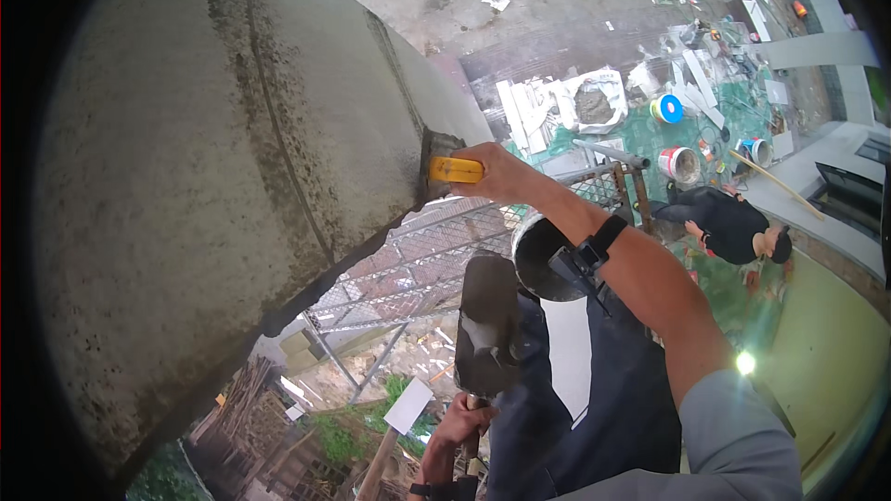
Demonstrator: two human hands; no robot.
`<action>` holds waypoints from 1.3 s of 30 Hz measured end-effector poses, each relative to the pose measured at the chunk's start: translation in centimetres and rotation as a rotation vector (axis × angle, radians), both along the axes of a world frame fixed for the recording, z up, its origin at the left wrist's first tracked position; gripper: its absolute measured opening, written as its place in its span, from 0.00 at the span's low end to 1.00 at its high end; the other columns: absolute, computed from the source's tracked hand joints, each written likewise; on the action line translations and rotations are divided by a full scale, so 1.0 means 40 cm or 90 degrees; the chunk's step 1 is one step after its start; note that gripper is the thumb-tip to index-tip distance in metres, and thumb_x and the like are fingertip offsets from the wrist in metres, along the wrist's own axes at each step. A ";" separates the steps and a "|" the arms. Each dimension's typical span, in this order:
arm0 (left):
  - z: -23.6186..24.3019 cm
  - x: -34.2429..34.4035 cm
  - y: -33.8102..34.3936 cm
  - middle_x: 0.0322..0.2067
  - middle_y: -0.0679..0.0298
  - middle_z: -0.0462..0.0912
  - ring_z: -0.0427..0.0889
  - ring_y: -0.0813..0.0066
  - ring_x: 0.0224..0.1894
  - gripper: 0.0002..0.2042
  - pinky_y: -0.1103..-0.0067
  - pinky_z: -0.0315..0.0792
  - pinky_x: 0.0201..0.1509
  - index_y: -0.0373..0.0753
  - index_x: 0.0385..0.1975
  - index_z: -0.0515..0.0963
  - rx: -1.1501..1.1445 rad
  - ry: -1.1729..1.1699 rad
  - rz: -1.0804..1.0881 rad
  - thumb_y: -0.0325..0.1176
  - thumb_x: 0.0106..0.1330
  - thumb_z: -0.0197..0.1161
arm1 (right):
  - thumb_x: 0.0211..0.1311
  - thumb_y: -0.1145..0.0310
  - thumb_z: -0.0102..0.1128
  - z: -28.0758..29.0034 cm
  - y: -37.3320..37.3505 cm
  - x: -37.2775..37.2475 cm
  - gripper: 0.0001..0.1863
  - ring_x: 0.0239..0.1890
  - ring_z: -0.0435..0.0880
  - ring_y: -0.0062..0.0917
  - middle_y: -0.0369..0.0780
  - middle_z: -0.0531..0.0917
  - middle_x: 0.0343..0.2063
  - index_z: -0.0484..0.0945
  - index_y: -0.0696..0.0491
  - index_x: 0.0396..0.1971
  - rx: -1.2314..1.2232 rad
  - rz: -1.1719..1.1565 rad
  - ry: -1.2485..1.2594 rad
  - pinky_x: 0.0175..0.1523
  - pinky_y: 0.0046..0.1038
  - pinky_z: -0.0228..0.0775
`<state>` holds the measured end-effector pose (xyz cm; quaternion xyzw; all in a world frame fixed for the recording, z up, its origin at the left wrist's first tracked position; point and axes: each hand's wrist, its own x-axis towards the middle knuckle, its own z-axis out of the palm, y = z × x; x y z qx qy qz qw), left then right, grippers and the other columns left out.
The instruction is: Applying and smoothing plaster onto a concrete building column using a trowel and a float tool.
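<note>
My right hand grips a yellow-handled trowel, its dark, mortar-smeared blade pressed at the edge of a pale wall, which has dark streaks and a rough lower edge. Below, my left hand is closed round the handle of a larger flat tool, held with its dark rectangular face up and some mortar on it. A dark round bucket sits just behind that tool, partly hidden by my right forearm.
I am above ground on metal mesh scaffolding with pipe rails. Far below lie paint buckets, an open white sack, scattered boards and debris. A person in dark clothes is below at the right, near a long pole.
</note>
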<state>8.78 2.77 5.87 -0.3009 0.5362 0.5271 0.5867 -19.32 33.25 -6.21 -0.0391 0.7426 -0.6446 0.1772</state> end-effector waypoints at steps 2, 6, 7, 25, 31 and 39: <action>-0.006 -0.002 0.000 0.13 0.68 0.73 0.73 0.80 0.14 0.08 0.81 0.65 0.19 0.37 0.20 0.75 0.014 -0.004 0.015 0.25 0.57 0.67 | 0.53 0.66 0.68 -0.006 0.016 0.011 0.14 0.28 0.78 0.25 0.41 0.81 0.24 0.79 0.58 0.36 -0.035 -0.040 -0.042 0.38 0.28 0.70; -0.012 -0.009 -0.002 0.13 0.68 0.73 0.73 0.80 0.14 0.08 0.81 0.65 0.18 0.37 0.20 0.75 0.009 -0.017 -0.010 0.25 0.57 0.68 | 0.54 0.69 0.68 -0.011 0.048 0.047 0.08 0.28 0.74 0.15 0.32 0.77 0.23 0.78 0.55 0.29 -0.026 -0.105 -0.091 0.36 0.23 0.67; -0.014 -0.011 -0.002 0.13 0.68 0.73 0.73 0.80 0.14 0.08 0.81 0.65 0.18 0.37 0.20 0.75 0.013 -0.017 0.004 0.25 0.57 0.68 | 0.53 0.67 0.67 -0.014 0.049 0.055 0.10 0.28 0.76 0.18 0.35 0.79 0.23 0.78 0.56 0.32 -0.033 -0.046 -0.092 0.37 0.25 0.68; -0.020 0.017 -0.040 0.13 0.69 0.74 0.71 0.82 0.14 0.08 0.81 0.63 0.18 0.39 0.20 0.76 0.009 -0.020 0.020 0.25 0.58 0.67 | 0.49 0.78 0.62 -0.044 0.039 -0.102 0.12 0.22 0.76 0.21 0.36 0.76 0.25 0.74 0.57 0.36 -0.409 -0.346 -0.209 0.27 0.25 0.69; 0.043 0.014 -0.048 0.13 0.67 0.74 0.72 0.80 0.13 0.09 0.81 0.63 0.18 0.38 0.17 0.75 -0.013 -0.023 0.031 0.23 0.57 0.67 | 0.61 0.62 0.64 -0.014 0.044 0.151 0.16 0.20 0.72 0.18 0.34 0.72 0.27 0.71 0.52 0.44 -0.413 -0.455 -0.423 0.25 0.24 0.69; 0.184 -0.002 -0.139 0.12 0.65 0.73 0.71 0.76 0.13 0.09 0.80 0.61 0.15 0.39 0.11 0.73 -0.124 -0.058 -0.015 0.27 0.50 0.62 | 0.68 0.57 0.56 -0.008 -0.182 0.254 0.13 0.20 0.71 0.15 0.32 0.73 0.25 0.72 0.50 0.42 -0.641 -0.478 -0.497 0.26 0.23 0.68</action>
